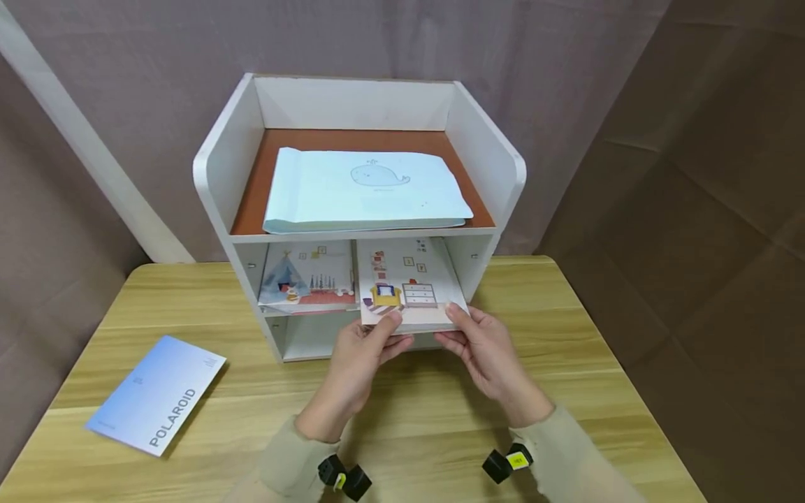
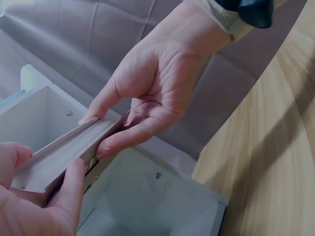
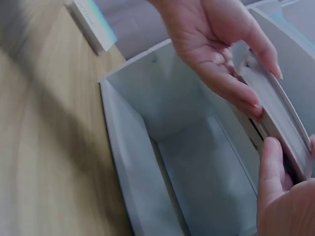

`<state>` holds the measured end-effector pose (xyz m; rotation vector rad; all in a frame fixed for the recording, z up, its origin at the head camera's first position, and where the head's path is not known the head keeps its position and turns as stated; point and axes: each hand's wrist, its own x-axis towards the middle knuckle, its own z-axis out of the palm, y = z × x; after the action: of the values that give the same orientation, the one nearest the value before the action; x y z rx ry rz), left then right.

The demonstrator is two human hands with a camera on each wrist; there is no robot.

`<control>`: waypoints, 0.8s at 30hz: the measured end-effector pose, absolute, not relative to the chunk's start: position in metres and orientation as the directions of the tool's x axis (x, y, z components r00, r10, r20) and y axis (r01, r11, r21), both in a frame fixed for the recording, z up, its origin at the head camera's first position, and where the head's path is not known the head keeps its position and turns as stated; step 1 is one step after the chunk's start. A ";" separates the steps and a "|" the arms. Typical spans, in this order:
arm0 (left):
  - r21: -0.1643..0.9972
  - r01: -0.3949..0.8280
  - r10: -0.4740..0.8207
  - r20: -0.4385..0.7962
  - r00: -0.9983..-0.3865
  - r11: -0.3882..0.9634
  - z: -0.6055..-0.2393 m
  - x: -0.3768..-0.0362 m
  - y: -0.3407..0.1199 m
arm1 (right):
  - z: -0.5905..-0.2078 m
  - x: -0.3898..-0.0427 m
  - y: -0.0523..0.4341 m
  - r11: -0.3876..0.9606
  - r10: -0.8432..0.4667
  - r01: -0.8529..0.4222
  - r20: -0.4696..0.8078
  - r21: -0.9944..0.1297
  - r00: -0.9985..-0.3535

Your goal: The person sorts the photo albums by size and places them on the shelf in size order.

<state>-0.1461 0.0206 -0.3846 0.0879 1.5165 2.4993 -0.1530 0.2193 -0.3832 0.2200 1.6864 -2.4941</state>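
Both hands hold a white-covered book (image 1: 411, 279), printed with a yellow armchair and a chest of drawers, by its near edge. My left hand (image 1: 365, 356) pinches the near left corner, thumb on the cover and fingers underneath. At the near right corner, my right hand (image 1: 487, 356) grips in the same way. In the left wrist view, the book's pale page edges (image 2: 64, 152) show between thumbs and fingers. Most of the book lies inside the middle level of a white shelf unit (image 1: 204, 168), its near edge jutting out. Beside it on the left lies a book with a blue tent (image 1: 308, 274).
A pale blue book with a whale drawing (image 1: 371, 188) lies on the unit's brown top level. Below the middle level is a lower compartment (image 1: 311, 335). A blue-white POLAROID book (image 1: 157, 395) lies on the wooden table (image 1: 251, 419) at left. Grey cloth (image 1: 352, 38) hangs behind.
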 end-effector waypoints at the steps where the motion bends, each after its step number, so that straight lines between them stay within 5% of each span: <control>1: 0.883 -0.152 0.214 -0.060 -0.975 -0.444 -0.384 -0.146 0.021 | -0.384 -0.150 0.218 -0.376 -0.025 0.190 -0.195 -0.907 -0.980; 11: 0.875 -0.149 0.219 -0.051 -0.974 -0.461 -0.385 -0.147 0.023 | -0.390 -0.141 0.208 -0.453 -0.132 0.189 -0.144 -0.871 -0.981; 24: 0.881 -0.161 0.179 -0.088 -0.980 -0.445 -0.387 -0.162 0.024 | -0.384 -0.157 0.198 -0.510 -0.085 0.176 -0.154 -0.842 -0.984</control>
<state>-0.1619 0.0244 -0.3873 0.0260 1.5285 2.5129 -0.1570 0.1985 -0.3840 0.1395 1.4670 -2.6030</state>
